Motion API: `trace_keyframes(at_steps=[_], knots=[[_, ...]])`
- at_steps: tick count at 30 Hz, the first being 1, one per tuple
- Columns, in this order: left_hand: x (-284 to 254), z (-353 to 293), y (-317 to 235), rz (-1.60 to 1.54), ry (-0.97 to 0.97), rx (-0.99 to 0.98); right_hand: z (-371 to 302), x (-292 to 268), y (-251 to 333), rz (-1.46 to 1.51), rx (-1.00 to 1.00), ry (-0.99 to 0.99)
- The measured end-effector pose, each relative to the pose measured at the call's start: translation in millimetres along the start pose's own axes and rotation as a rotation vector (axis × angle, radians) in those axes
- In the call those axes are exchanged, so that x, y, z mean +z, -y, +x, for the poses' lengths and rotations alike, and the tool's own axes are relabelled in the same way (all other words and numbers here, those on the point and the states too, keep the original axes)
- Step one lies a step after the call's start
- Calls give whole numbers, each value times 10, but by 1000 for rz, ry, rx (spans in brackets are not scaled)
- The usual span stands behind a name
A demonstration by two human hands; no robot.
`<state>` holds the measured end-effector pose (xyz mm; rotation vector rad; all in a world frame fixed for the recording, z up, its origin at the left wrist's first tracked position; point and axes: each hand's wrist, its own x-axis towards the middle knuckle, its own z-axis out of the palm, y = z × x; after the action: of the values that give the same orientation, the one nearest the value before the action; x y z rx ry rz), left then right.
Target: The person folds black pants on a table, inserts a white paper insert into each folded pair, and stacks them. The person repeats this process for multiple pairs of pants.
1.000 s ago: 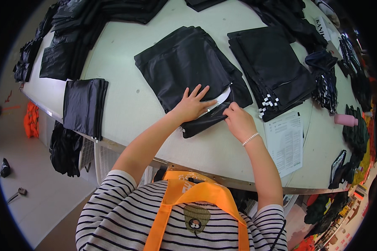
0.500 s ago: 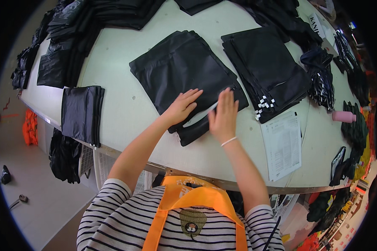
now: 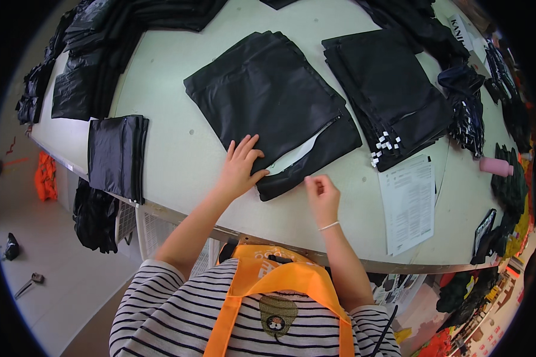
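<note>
A stack of folded black sheet-like pieces [image 3: 262, 89] lies at the middle of the table, its near part crossed by a slanting slit. Through the slit shows a pale strip [image 3: 293, 156]; whether it is a lining or something inside, I cannot tell. My left hand [image 3: 239, 169] rests at the stack's lower left edge, fingers spread on the black material, thumb by the pale strip's lower end. Just off the near edge, my right hand [image 3: 323, 199] is closed with fingers curled. Anything inside it is hidden.
To the right lies another black stack [image 3: 393, 83] with small white tags [image 3: 388, 141]. Printed sheets [image 3: 410, 205] and a pink bottle [image 3: 496, 166] sit nearer the right edge. Folded black stacks [image 3: 116, 154] line the left side, by the table's edge.
My left hand has slid down and left to the stack's edge. My right hand has come off the stack toward me, its fingers curling. The slit gapes wider, showing more of the pale strip.
</note>
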<state>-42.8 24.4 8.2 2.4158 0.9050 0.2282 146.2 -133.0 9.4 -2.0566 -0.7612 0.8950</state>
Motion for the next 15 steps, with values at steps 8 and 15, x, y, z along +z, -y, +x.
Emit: trace_keyframes(at_steps=[8, 15], knots=[[51, 47, -219, 14, 96, 98, 70, 195, 168, -105, -265, -36], [173, 33, -60, -181, -5, 95, -68, 325, -172, 414, 239, -9]])
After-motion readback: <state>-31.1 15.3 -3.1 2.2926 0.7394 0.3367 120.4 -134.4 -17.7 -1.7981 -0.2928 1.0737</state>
